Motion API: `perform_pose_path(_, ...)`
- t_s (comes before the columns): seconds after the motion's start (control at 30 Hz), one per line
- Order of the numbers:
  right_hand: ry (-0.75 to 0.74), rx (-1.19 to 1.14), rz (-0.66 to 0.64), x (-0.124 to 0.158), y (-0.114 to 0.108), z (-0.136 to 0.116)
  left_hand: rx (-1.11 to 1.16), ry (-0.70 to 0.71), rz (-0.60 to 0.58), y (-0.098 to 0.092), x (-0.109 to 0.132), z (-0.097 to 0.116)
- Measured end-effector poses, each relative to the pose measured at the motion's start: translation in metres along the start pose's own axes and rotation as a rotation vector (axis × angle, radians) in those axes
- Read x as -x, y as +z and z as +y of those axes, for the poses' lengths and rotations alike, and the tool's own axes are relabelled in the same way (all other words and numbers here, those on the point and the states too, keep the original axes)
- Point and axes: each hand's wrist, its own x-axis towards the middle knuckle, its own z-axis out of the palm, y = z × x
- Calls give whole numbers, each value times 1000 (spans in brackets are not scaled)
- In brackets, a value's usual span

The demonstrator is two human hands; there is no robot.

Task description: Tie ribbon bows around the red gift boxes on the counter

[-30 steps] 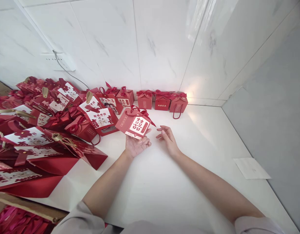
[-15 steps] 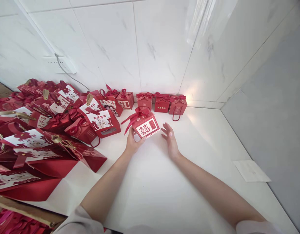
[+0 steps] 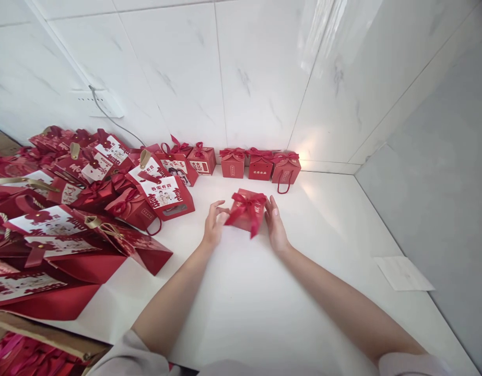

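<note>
A small red gift box with a bow of red ribbon on its lid is between my two hands, seen mostly from above. My left hand is just left of it, fingers loosely bent and apart, with the thumb close to a loose ribbon end. Against or very near the box's right side rests my right hand, its fingers stretched out. Whether the fingertips press on the box I cannot tell for sure.
Three similar boxes line the tiled wall. A heap of red gift bags and boxes covers the left side. A cardboard carton stands front left. A white paper lies at the right edge of the white table.
The box has moved slightly right and down and turned, so its bow-topped lid faces me instead of its printed side. My left hand has let go of it.
</note>
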Motion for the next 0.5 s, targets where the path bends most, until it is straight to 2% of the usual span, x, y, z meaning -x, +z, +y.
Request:
perform_pose_path(0.13,65,-96,31,1,-2,-4,48,-51,150,-6,-3,0)
perform_pose_path(0.2,74,-93,36,3,-1,-7,23,-79,185,-7,-3,-1)
perform_pose_path(0.27,86,-104,-18,4,1,-10,11,-129,157,-6,-3,-1)
perform_pose_path(0.37,121,-160,-77,2,1,-10,26,-218,46,-7,-6,2)
perform_pose_path(0.5,95,-154,87,-5,-3,-5,-8,-346,-29,-20,-18,16)
